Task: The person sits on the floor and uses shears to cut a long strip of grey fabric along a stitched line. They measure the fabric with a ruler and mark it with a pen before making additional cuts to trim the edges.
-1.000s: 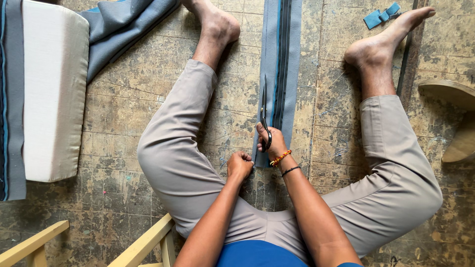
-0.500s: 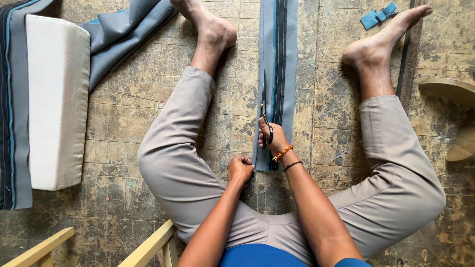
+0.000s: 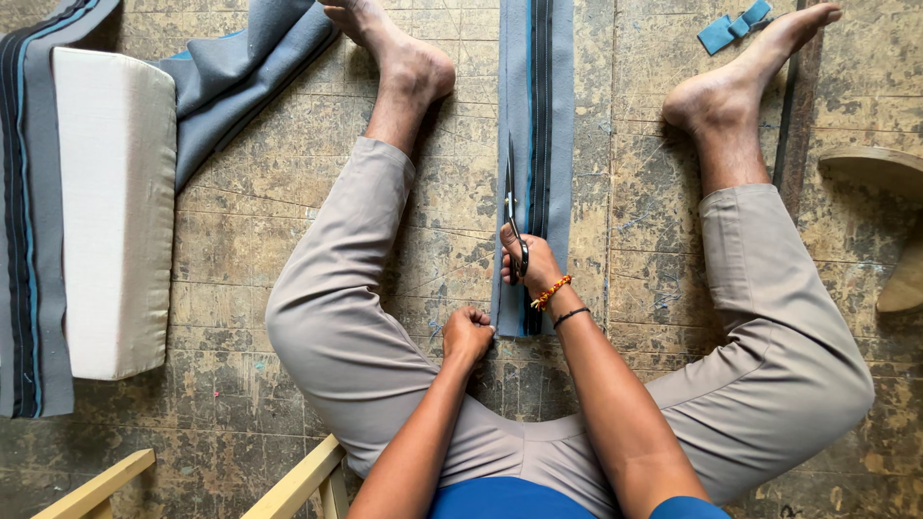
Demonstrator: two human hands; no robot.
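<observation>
- Worn, cracked tile floor [image 3: 240, 240] carrying everything; seated with legs spread, bare feet toward the far edge of the view.
- Large white rectangular foam cushion [image 3: 111, 211] lying at the left side on striped grey and blue fabric [image 3: 29, 240], well apart from both hands.
- Long grey fabric strip with dark and blue stripes [image 3: 548, 115] lying flat between the legs, long axis straight away from the body, near end just beside both hands, far end cut off by the top edge.
- Right hand [image 3: 534, 264] resting on the strip, fingers closed through the handles of metal scissors [image 3: 512, 216]; blades pointing away along the left edge of the strip, parallel to its long axis; how far the blades gape not clear.
- Left hand [image 3: 468, 334] closed as a fist at the near left corner of the strip; pinching the cloth or only pressing beside it, impossible to tell.
- Small blue fabric scrap [image 3: 733, 26] near the right foot, far off.
- Pale wooden rails [image 3: 298, 481] at the bottom edge, cut off.
</observation>
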